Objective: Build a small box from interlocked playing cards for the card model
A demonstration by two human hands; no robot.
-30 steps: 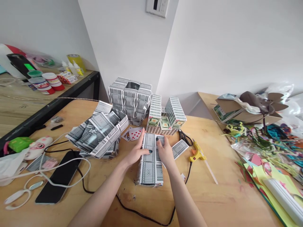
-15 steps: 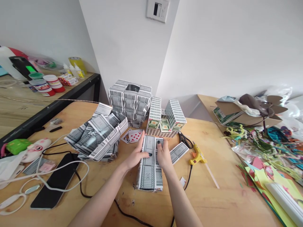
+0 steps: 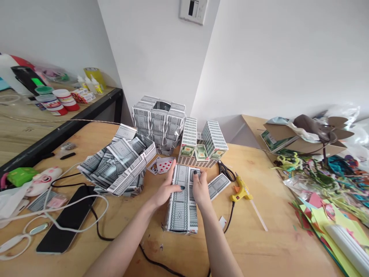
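Observation:
A long block built of playing cards (image 3: pixel 180 209), grey patterned backs outward, lies on the table in front of me. My left hand (image 3: pixel 165 192) grips its left side, thumb across the top. My right hand (image 3: pixel 201 188) is closed on its right side, thumb pressed on the upper face near the far end; its other fingers are partly hidden. Just right of that hand lies a strip of joined cards (image 3: pixel 219 186). Two face-up playing cards (image 3: pixel 163 165) rest beyond my left fingers. A yellow glue gun (image 3: pixel 241 190) with a clear glue stick lies farther right, beside black scissors (image 3: pixel 225 170).
Behind stand a larger card structure (image 3: pixel 158 119) and stacked card boxes (image 3: pixel 215 140). A heap of folded card pieces (image 3: pixel 118 163) is at left, near a phone (image 3: pixel 66 221) and looping cables. Coloured paper (image 3: pixel 328 227) and craft scraps cover the right side.
My right thumb and fingers have shifted very slightly along the block's right side. The view has moved a little; both hands keep their hold.

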